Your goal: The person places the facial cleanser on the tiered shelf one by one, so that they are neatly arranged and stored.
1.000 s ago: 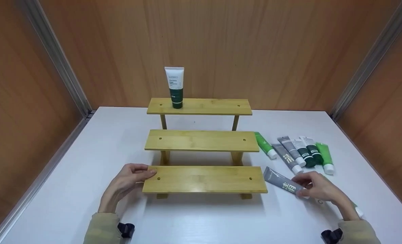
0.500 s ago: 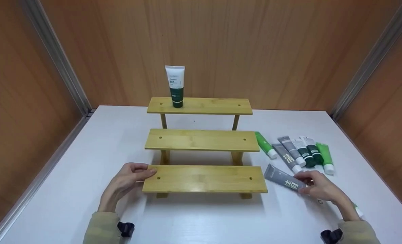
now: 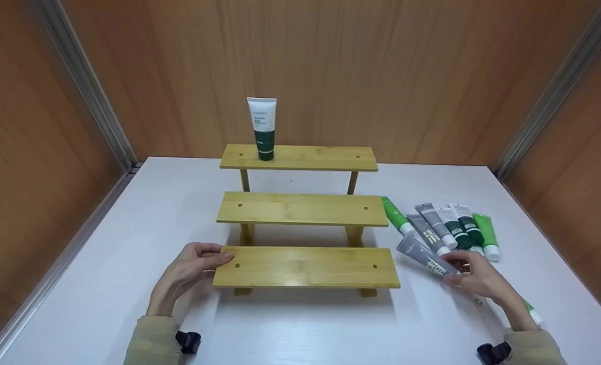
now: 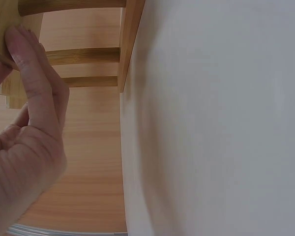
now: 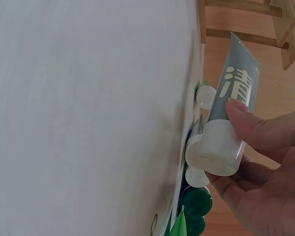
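My left hand [image 3: 191, 266] pinches the left end of the lowest board on a three-tier bamboo display stand [image 3: 305, 267], thumb on top. In the left wrist view its fingers [image 4: 37, 93] lie against the board. On the right, my right hand [image 3: 478, 279] holds a grey squeeze tube [image 3: 422, 254] by its capped end, between thumb and fingers. The right wrist view shows the tube's white cap [image 5: 220, 145] and pale lettering, the flat end pointing away from me. One white and dark green tube [image 3: 263, 129] stands upright on the top board, toward its left end.
Beyond the right hand lie several tubes: green ones [image 3: 487, 235], grey ones [image 3: 436, 223] and white and dark green ones [image 3: 467, 225]. A green tube [image 3: 395, 214] lies beside the middle board. Another green tube [image 3: 533, 312] is partly hidden behind the right wrist. Wooden walls [image 3: 330, 66] enclose the white table [image 3: 153, 203].
The grey tube's flat end has risen and swung slightly farther back, now overlapping the tubes behind it. My right hand has shifted slightly; the left hand keeps its place on the board.
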Action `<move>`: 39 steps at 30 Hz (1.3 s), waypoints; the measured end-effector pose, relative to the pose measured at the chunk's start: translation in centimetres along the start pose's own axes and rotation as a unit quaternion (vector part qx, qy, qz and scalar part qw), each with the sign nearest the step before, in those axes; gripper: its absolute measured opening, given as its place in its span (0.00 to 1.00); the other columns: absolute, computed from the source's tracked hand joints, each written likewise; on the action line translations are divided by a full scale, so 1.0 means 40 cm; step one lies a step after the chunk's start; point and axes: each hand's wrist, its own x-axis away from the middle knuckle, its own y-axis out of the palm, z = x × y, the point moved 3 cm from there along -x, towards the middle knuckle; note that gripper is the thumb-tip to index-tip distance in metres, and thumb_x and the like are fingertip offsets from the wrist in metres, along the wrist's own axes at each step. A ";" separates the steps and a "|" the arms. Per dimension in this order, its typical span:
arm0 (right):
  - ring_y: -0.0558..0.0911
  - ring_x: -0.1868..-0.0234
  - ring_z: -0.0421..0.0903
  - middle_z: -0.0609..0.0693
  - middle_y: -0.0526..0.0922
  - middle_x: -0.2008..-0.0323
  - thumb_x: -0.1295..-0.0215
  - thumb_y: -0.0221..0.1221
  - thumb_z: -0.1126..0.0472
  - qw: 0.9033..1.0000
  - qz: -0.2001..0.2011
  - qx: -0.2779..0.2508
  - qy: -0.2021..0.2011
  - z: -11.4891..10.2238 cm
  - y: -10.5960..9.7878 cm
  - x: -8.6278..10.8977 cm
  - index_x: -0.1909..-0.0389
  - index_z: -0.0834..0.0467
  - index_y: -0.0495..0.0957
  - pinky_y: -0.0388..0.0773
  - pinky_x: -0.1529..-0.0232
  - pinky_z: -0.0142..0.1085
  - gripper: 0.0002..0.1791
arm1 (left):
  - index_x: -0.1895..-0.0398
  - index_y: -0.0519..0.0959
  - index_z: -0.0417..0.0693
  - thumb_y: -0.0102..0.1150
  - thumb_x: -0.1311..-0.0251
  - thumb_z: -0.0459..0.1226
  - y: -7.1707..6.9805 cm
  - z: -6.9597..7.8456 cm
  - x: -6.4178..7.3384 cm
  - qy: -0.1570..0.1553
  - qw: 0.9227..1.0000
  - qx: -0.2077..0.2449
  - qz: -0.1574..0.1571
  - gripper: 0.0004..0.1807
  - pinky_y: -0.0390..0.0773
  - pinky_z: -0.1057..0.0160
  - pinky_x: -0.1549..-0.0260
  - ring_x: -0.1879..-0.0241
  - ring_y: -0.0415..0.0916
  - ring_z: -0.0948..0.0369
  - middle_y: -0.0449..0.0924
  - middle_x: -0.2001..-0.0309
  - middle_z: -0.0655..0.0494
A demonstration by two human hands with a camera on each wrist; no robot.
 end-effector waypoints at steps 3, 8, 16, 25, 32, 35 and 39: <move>0.78 0.55 0.51 0.63 0.81 0.53 0.45 0.68 0.69 1.000 0.012 -0.009 -0.015 -0.004 0.002 0.000 0.43 0.71 0.77 0.75 0.58 0.28 0.27 | 0.52 0.79 0.35 0.67 0.36 0.41 -0.001 0.000 0.000 0.002 1.000 -0.002 0.002 0.18 0.86 0.66 0.60 0.61 0.85 0.64 0.87 0.63 0.59; 0.78 0.55 0.51 0.63 0.81 0.54 0.44 0.68 0.69 0.999 0.032 -0.022 -0.032 -0.010 0.004 -0.001 0.43 0.71 0.76 0.75 0.60 0.25 0.26 | 0.53 0.79 0.35 0.67 0.36 0.41 0.000 0.000 0.000 0.002 1.000 -0.004 0.000 0.18 0.86 0.66 0.60 0.61 0.85 0.64 0.87 0.63 0.59; 0.76 0.51 0.52 0.66 0.78 0.46 0.42 0.68 0.69 0.997 0.052 -0.050 -0.024 -0.018 0.004 -0.007 0.39 0.71 0.73 0.74 0.56 0.20 0.30 | 0.51 0.79 0.35 0.67 0.36 0.42 0.001 0.001 0.000 -0.001 1.000 -0.013 0.003 0.19 0.85 0.66 0.59 0.61 0.85 0.64 0.87 0.62 0.59; 0.73 0.56 0.33 0.64 0.77 0.46 0.40 0.67 0.70 0.989 0.092 -0.114 -0.023 -0.043 0.005 -0.011 0.37 0.72 0.71 0.74 0.53 0.16 0.29 | 0.48 0.77 0.32 0.67 0.36 0.43 0.002 0.003 -0.002 -0.004 1.000 -0.018 0.006 0.24 0.86 0.66 0.59 0.60 0.85 0.64 0.86 0.61 0.57; 0.73 0.54 0.32 0.63 0.76 0.45 0.38 0.67 0.67 0.984 0.107 -0.142 -0.006 -0.078 0.003 -0.016 0.35 0.71 0.69 0.73 0.51 0.15 0.32 | 0.48 0.77 0.32 0.67 0.36 0.43 0.001 0.003 -0.001 -0.005 1.000 -0.020 0.008 0.24 0.86 0.66 0.58 0.60 0.85 0.64 0.87 0.61 0.58; 0.74 0.55 0.31 0.63 0.77 0.45 0.38 0.68 0.66 0.981 0.116 -0.156 -0.011 -0.096 0.001 -0.018 0.35 0.72 0.69 0.74 0.52 0.16 0.32 | 0.47 0.77 0.32 0.67 0.36 0.43 0.001 0.003 -0.002 -0.006 1.000 -0.019 0.009 0.24 0.86 0.66 0.58 0.60 0.85 0.64 0.86 0.61 0.58; 0.74 0.55 0.30 0.64 0.76 0.43 0.37 0.68 0.64 0.979 0.119 -0.166 -0.011 -0.115 0.000 -0.023 0.33 0.71 0.68 0.73 0.52 0.15 0.34 | 0.46 0.77 0.31 0.67 0.36 0.44 0.001 0.003 -0.003 -0.009 1.000 -0.019 0.008 0.25 0.86 0.66 0.58 0.60 0.85 0.64 0.87 0.60 0.58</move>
